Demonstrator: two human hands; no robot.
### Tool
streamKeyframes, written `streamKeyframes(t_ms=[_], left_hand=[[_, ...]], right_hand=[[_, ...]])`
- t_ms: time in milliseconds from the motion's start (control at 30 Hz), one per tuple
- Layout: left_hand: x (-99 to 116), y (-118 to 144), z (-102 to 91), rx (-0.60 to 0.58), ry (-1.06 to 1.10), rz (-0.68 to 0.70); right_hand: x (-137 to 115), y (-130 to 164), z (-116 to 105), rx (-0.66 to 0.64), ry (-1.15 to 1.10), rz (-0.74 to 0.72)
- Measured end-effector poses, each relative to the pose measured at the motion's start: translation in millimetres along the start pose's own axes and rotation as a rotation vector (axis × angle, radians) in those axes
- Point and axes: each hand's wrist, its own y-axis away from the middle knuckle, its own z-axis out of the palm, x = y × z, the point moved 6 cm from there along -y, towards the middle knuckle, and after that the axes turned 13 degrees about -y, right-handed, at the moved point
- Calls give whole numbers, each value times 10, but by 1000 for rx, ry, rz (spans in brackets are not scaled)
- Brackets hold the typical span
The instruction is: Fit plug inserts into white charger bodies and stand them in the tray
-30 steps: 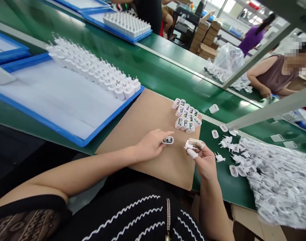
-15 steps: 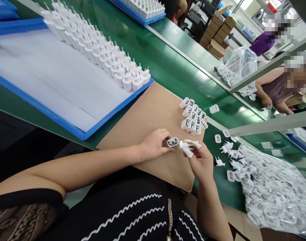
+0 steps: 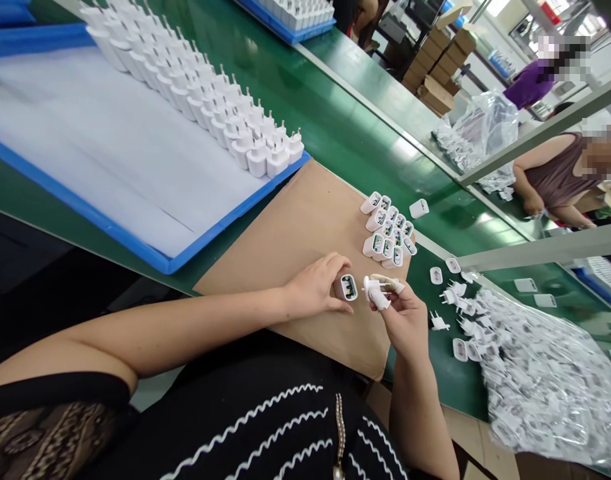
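Gripping an open white casing (image 3: 349, 288) between thumb and curled fingers of the left hand (image 3: 313, 287); pinching a pronged cap (image 3: 371, 288) in the right hand (image 3: 404, 317), angled inward, just beside the casing's opening. Over brown cardboard (image 3: 295, 230), near clustered casings (image 3: 387, 235).
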Motion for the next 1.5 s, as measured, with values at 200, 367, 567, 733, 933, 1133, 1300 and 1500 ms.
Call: streamKeyframes(t_ms=[200,367,567,733,933,1133,1300,1500], left_hand=[[58,37,-42,-76,41,135],[14,12,-77,-63,52,104],[7,-3,-75,-105,69,133],[-1,-10,-84,-98,42,112],[13,-7,-92,-83,47,120],[-12,-9,-77,-100,42,108],[-35,-7,-62,-109,25,101],[-38,9,-67,-105,34,99]], right_hand=[[-68,15,-33,-7,264,-158],[-190,14,64,-93,595,-346],[-230,-50,218,-177,516,-339],[-147,-65,119,-76,170,-59],[-88,-18,107,-183,99,76],[-269,-7,235,-127,568,-353],[-179,-38,351,-209,729,-445],[-209,-79,440,-359,914,-500]])
